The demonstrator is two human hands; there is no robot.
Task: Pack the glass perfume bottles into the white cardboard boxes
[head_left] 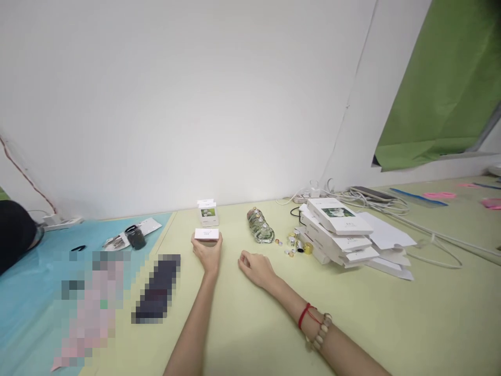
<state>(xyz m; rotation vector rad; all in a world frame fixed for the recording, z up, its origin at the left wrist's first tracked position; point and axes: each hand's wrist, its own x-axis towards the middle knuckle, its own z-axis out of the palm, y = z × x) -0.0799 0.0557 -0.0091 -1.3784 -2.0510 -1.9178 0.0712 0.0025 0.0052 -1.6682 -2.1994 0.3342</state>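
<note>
White box sits within the left grip, clasped, seemingly, by its sides.

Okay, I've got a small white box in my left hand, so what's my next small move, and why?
I'd probably ease the small white box forward to the upright white box with the green picture: your left hand grips it by its sides, just in front of that one.

Print on the white boxes is unreadable.
</note>
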